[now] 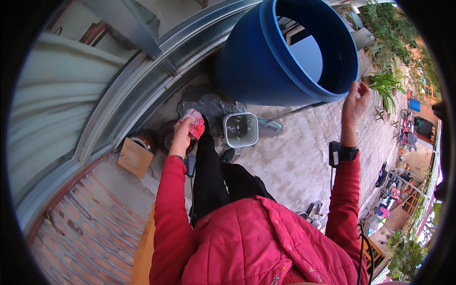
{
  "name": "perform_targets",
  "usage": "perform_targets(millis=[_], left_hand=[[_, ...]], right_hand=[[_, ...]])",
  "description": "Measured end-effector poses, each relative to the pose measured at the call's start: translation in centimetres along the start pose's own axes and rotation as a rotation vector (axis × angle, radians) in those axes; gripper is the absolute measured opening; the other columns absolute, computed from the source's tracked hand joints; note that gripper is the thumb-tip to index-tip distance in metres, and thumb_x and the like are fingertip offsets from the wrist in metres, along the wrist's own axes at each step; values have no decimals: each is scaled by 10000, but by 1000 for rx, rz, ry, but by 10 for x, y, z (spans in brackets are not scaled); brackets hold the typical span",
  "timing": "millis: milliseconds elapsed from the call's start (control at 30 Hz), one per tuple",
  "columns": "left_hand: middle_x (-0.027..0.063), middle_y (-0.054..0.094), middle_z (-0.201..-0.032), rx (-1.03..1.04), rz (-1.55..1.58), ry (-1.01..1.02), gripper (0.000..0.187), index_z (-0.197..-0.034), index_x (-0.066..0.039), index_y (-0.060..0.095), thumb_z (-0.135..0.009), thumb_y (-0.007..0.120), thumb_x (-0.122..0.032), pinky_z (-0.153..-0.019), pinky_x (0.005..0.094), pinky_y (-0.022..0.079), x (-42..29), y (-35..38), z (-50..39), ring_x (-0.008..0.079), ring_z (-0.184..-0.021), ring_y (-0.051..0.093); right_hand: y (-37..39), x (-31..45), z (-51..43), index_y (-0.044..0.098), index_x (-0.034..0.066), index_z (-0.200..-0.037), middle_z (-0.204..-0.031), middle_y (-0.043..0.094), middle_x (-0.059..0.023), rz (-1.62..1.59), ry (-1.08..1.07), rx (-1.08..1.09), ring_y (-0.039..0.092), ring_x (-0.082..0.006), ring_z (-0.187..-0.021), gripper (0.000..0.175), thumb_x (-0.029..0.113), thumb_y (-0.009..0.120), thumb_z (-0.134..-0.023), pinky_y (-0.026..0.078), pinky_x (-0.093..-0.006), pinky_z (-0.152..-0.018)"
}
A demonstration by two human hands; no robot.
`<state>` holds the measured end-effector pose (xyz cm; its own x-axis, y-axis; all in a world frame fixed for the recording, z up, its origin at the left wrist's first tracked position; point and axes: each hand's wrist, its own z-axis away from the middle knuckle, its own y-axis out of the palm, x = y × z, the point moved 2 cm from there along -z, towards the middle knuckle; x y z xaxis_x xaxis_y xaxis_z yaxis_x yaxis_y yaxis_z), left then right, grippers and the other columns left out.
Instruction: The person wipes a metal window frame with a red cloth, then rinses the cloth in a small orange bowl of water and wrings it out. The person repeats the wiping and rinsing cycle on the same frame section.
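Note:
In my left hand [182, 137] is a bunched red-and-white checked cloth [194, 123], held low beside my black-trousered leg. My right hand [356, 101] is raised at the rim of a large blue plastic barrel [249, 64], its fingertips at the near right edge. Whether those fingers grip the rim or only touch it is not clear. Inside the barrel a smooth pale surface, apparently water, mirrors a roof edge and the sky. Below the barrel, by my foot, a square pale bucket [241, 144] stands on the concrete, with dark liquid and light flecks in it.
Crumpled clear plastic sheeting [210, 105] lies beside the bucket, and a broom head [269, 124] is just right of it. A window frame [107, 131] curves along the left. A wooden board [135, 157] covers part of a pot. Potted plants [384, 85] stand at right.

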<state>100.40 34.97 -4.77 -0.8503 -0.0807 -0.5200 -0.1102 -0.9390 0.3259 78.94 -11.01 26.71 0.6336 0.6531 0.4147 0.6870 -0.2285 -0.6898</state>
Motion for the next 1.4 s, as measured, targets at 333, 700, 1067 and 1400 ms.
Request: perform_targets(millis=[333,700,1067,1400], left_hand=[[184,697,-961,-217,-888,344,311,-1086,-45,618,-795,677,-139,-801,406,516,-42,30,-170,333,-912,681],[148,644,-994,-56,-1505,937,213,-1062,-94,608,-851,616,-125,-762,491,528,-61,154,-293,365,-920,637],[62,582,-922,199,-1763,1378,121,-1024,-116,569,-921,530,-167,-651,386,569,-76,259,-409,234,-882,637],[80,568,-1088,294,-2071,1648,305,-1192,-3,566,-956,498,-184,-716,267,563,-64,283,-458,173,-919,612]], right_hand=[[37,6,2,523,0,-1259,-1181,539,-155,167,49,126,510,-257,-1142,447,339,588,-976,370,-382,-1013],[24,8,8,524,17,-1280,-1234,569,-118,11,246,178,540,-204,-1151,321,198,529,-1015,395,-328,-1026],[17,16,6,540,-18,-1246,-1252,572,-131,153,214,213,499,-212,-1214,305,164,434,-1026,317,-362,-1094],[10,10,12,549,-24,-1223,-1235,569,-121,65,327,148,493,-199,-1202,326,202,414,-1029,318,-359,-1080]])
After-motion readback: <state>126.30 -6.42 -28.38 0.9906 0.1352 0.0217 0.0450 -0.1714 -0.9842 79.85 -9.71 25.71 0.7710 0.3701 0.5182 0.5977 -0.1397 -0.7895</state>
